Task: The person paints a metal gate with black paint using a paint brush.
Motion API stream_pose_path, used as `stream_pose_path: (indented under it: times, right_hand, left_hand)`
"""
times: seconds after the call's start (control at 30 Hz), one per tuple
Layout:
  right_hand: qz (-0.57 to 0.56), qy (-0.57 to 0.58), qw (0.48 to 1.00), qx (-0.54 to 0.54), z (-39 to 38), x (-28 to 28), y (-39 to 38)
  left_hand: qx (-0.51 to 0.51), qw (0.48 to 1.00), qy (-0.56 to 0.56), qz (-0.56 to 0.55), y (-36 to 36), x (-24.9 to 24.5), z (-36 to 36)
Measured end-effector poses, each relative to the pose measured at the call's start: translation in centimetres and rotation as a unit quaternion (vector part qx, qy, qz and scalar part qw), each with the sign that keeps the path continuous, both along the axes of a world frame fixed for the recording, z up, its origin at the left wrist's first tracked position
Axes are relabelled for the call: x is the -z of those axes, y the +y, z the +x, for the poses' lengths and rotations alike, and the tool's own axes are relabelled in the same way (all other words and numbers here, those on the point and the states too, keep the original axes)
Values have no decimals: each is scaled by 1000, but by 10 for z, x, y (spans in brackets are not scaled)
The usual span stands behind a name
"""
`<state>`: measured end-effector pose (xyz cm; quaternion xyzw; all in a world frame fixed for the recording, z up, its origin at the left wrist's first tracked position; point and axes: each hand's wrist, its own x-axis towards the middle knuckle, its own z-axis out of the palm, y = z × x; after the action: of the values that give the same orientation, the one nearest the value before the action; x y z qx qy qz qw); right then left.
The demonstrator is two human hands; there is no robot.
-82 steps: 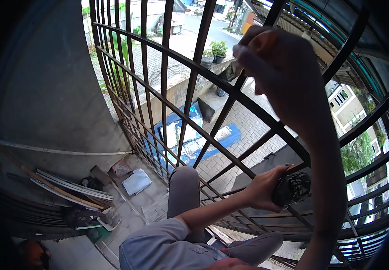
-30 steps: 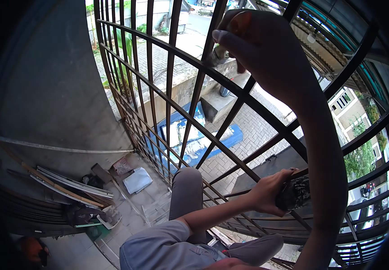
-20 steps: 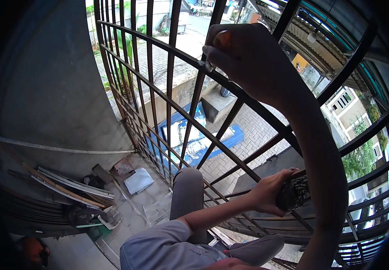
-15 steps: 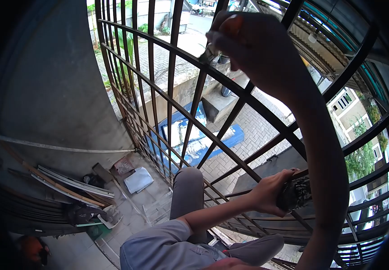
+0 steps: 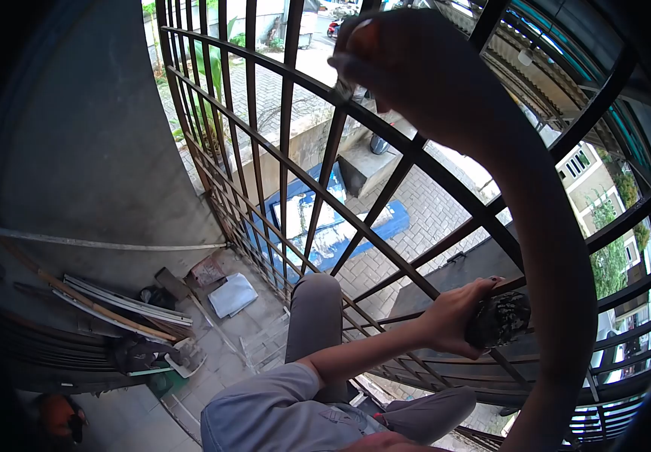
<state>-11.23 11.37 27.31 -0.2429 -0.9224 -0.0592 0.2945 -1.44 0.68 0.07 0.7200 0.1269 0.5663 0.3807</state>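
While our right hand (image 5: 416, 75), closed on a brush (image 5: 344, 90), sets the tip against the grille (image 5: 414, 153) up high, our left hand (image 5: 453, 324) clamps a dark tin (image 5: 500, 320) to it lower down. The bars look uniformly dark, so we cannot judge what remains.

Two hands show: one left hand (image 5: 455, 325) and one right hand (image 5: 416, 71). There is one dark can (image 5: 500, 319) and one small brush (image 5: 344, 90). One barred metal grille (image 5: 288, 135) stands in front. Two legs (image 5: 310, 316) in grey trousers show below. The floor holds one white sheet (image 5: 233, 294) and one bundle of slats (image 5: 118, 305). One thin pipe (image 5: 99, 243) crosses the wall, and one blue sheet (image 5: 333, 230) lies outside.
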Motion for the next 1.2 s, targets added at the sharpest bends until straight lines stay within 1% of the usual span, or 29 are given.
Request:
stream_pose_path:
  times: [0.03, 0.07, 0.1, 0.17, 0.2, 0.23, 0.3, 0.33, 0.4, 0.43, 0.5, 0.57, 0.63, 0.67, 0.73, 0.77, 0.83, 0.87, 0.93, 0.97, 1.03, 1.07, 1.1, 1.17, 1.2]
  right_hand:
    - [45, -34, 998, -5, 1, 2, -1]
    - [23, -85, 996, 10, 2, -6, 3]
    - [23, -87, 996, 10, 4, -7, 1]
    - [65, 8, 997, -40, -2, -7, -14]
    - [171, 59, 974, -133, -6, 11, 10]
    - [70, -22, 992, -106, -5, 16, 8]
    - [118, -75, 987, -83, 1, 15, 6]
    - [118, -76, 987, -84, -1, 11, 1]
    - [140, 3, 985, -103, -6, 4, -9]
    - [139, 3, 985, -105, -5, 9, -3]
    - [118, -46, 981, -149, 0, 23, 13]
    - [110, -51, 982, -142, -1, 9, -3]
    - [111, -125, 978, -125, -6, -10, -18]
    - [110, -125, 978, -126, -5, -6, -16]
    - [55, -146, 981, -118, -6, -1, -15]
    - [55, -147, 981, -117, -6, -5, -19]
    - [96, -196, 973, -76, -6, -15, -30]
    - [95, -196, 973, -77, -7, -12, -28]
    - [88, -233, 964, -97, -8, -5, -21]
    - [88, -233, 964, -98, -6, -5, -22]
    - [180, -157, 964, -113, -5, -3, -28]
    - [89, -223, 968, -76, -11, -18, -37]
    - [84, -225, 967, -78, -12, -15, -32]
    - [93, -286, 948, -99, -15, -7, -18]
    - [95, -300, 945, -91, -10, -7, -16]
  left_hand:
    - [-7, 1000, -19, 7, 0, -4, -1]
    - [-4, 1000, -19, 5, -1, -5, -2]
    - [-2, 1000, -20, 3, -1, -5, -2]
    - [-2, 1000, -17, -2, -1, -4, -2]
    - [0, 1000, -11, -4, -1, -3, -1]
    - [0, 1000, -11, -5, -1, -2, -1]
    - [-5, 1000, -14, 4, 0, -2, -1]
    - [-5, 1000, -15, 4, 0, -2, -1]
    - [-1, 1000, -3, 6, 0, -1, -1]
    - [-4, 1000, -4, 5, 0, -1, -2]
    - [-10, 1000, -9, 9, 0, -2, -1]
    - [-9, 1000, -15, 7, 0, -2, 0]
    - [-9, 1000, -20, 3, 0, -2, 0]
    - [-8, 1000, -20, 3, -1, -3, 0]
    - [-6, 1000, -20, 5, 0, -3, 0]
    - [-7, 1000, -21, 8, 0, -2, 0]
    - [-9, 1000, -25, 10, 1, -3, 0]
    - [-2, 1000, -20, 6, 1, -3, -1]
    - [2, 1000, -15, 2, 0, -3, -1]
    - [-2, 1000, -21, 5, 0, -2, 0]
    - [-7, 1000, -28, 5, 1, -2, 0]
    - [-5, 1000, -25, 9, 2, -1, 0]
    - [-3, 1000, -22, 11, 1, -1, 0]
    - [-4, 1000, -20, 8, 1, 1, 2]
    - [-5, 1000, -16, 11, 2, 2, 3]
